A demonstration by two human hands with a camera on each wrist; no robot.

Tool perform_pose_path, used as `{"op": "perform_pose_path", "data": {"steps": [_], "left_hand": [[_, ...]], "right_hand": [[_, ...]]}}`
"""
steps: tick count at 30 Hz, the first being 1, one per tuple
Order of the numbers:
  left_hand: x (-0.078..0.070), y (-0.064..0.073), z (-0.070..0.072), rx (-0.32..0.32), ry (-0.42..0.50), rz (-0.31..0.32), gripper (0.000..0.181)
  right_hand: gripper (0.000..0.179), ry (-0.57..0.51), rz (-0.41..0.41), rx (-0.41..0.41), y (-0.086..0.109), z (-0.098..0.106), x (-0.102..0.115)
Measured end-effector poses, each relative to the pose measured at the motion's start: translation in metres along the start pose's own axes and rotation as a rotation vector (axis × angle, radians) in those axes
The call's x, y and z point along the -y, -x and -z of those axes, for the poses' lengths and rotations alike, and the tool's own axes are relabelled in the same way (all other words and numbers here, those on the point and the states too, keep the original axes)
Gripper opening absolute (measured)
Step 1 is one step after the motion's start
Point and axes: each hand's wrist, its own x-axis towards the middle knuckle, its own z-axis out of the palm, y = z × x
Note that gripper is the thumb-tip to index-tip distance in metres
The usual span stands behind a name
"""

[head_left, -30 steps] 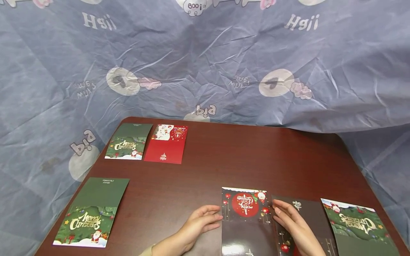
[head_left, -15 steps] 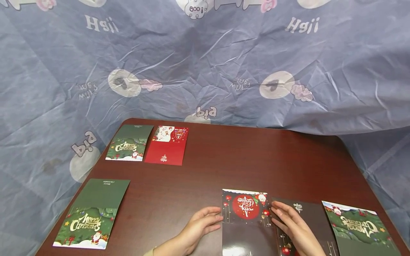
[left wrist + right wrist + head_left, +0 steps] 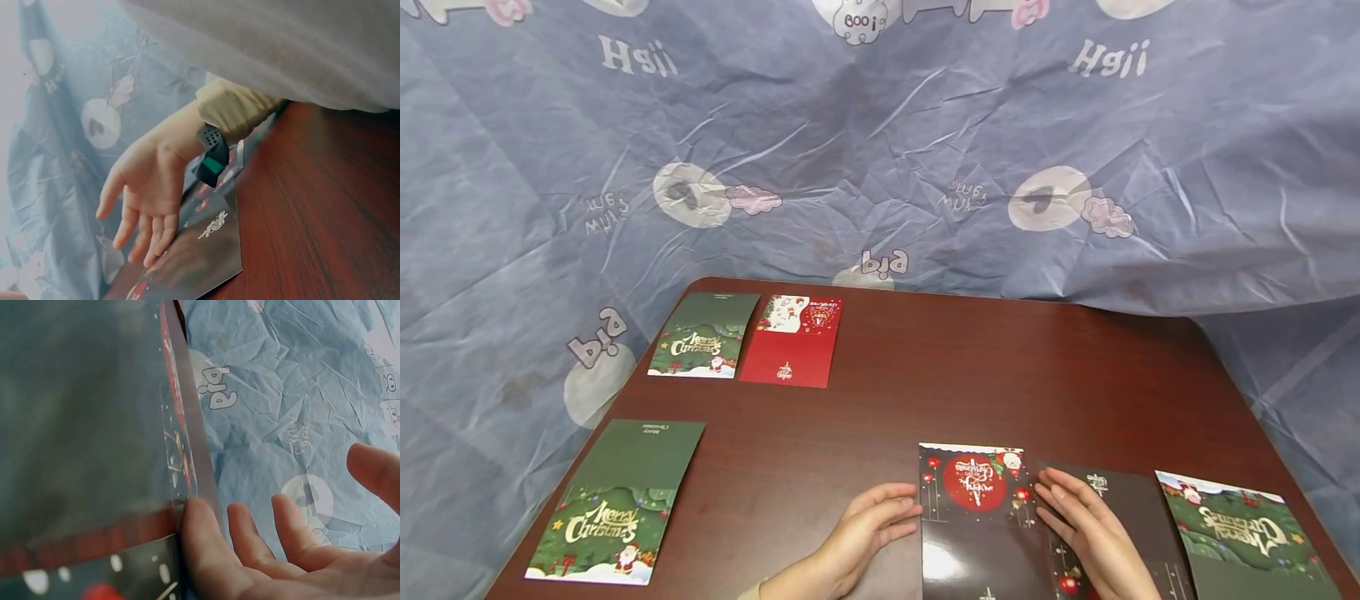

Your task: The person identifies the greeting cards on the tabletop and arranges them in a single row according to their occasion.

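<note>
A dark folding Christmas card [image 3: 981, 554] with a red circle lies at the front middle of the table. At its left edge stands my left hand [image 3: 861, 537], fingers loosely extended towards it. My right hand [image 3: 1093, 533] is at its right edge with relaxed fingers, above a second dark card [image 3: 1138, 512]. Fingertips are at or very near the edges; whether they touch is unclear in the head view. In the right wrist view, the little finger [image 3: 203, 540] meets a dark card's edge. The right hand's palm [image 3: 153, 178] shows in the left wrist view, low over dark cards.
Right of the hands lies a green card [image 3: 1247, 533]. Another green card [image 3: 606, 500] is at the front left. At the back left, a green card [image 3: 700, 333] and a red card [image 3: 793, 354] lie side by side. A blue-grey curtain [image 3: 880, 150] hangs behind the table [image 3: 985, 367].
The view tilts slightly between the first two frames. The middle dark card shifts very slightly; both hands otherwise keep their places beside it.
</note>
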Motion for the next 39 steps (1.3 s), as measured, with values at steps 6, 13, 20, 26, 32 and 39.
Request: {"op": "perform_pose_path", "data": {"steps": [6,13,20,26,32,39], "left_hand": [[-0.001,0.0,0.0,0.002,-0.003,-0.008,0.041],[0.004,-0.002,0.0,0.003,-0.066,-0.069,0.043],[0.009,-0.005,-0.001,-0.003,-0.061,-0.093,0.049],[0.014,-0.008,-0.005,0.016,-0.088,-0.081,0.04],[0.015,-0.013,-0.006,-0.013,-0.153,-0.1,0.041],[0.001,-0.015,-0.002,-0.079,-0.185,-0.151,0.04]], "right_hand": [[0.036,-0.043,0.015,0.04,0.0,0.001,0.0],[0.038,-0.068,-0.002,0.044,-0.004,-0.004,-0.001],[0.042,-0.046,-0.01,0.017,-0.004,-0.009,-0.002],[0.045,-0.013,-0.028,-0.001,-0.005,-0.009,-0.001],[0.049,0.083,-0.077,-0.064,-0.007,-0.015,0.001],[0.048,0.18,-0.053,-0.118,-0.008,-0.02,0.0]]}}
